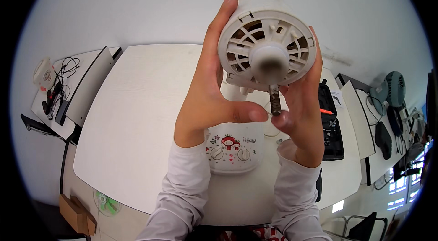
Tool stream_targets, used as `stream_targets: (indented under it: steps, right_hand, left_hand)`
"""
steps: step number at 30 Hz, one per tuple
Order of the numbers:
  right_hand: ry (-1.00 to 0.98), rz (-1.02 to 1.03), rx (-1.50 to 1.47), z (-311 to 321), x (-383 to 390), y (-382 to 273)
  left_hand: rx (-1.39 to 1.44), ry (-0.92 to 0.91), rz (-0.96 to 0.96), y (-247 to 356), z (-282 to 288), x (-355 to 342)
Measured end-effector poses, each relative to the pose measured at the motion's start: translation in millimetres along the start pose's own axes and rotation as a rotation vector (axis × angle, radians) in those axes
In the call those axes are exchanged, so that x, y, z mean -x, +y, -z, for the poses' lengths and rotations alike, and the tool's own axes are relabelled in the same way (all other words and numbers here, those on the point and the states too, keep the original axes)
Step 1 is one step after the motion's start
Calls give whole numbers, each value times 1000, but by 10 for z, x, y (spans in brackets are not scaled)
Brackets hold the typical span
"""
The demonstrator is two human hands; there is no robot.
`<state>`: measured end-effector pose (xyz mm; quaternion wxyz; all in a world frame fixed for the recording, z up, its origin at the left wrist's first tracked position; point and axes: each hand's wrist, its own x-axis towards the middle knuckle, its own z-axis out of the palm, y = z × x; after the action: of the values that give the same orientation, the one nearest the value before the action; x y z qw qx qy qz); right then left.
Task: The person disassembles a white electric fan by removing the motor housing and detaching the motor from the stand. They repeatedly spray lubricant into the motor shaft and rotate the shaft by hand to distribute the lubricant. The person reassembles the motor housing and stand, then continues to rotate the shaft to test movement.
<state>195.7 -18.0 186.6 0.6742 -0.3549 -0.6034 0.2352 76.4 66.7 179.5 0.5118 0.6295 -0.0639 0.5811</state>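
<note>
The white motor head (267, 47) of a desk fan is held up between my two hands, its round slotted front facing me. My left hand (200, 93) wraps its left side, fingers reaching up along the housing. On the opposite side my right hand (305, 108) grips it, with most of its fingers hidden behind. A dark threaded shaft (274, 99) juts down and toward me from the hub; both thumbs are near its tip. Below stands the white fan base (236, 152), with two knobs and a red cartoon print. The hands partly hide the neck between head and base.
Around the base spreads a white table (127, 118). An open black tool case (335, 138) lies to the right. Cables (57, 90) cover a left side table; other fans (394, 89) stand far right. On the floor are a cardboard box (73, 213) and a clear-green round part (107, 203).
</note>
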Motion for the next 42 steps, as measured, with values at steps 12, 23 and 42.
stream_targets:
  steps: [12, 23, 42]
  right_hand:
    - [57, -25, -8, -110, 12, -36]
    - [55, 2, -10, -115, 18, -43]
    - [73, 53, -16, -125, 41, -61]
  left_hand:
    - [91, 68, 37, 38, -39, -7]
    - [-56, 175, 58, 73, -146, -15]
    - [-56, 179, 86, 113, -172, -23]
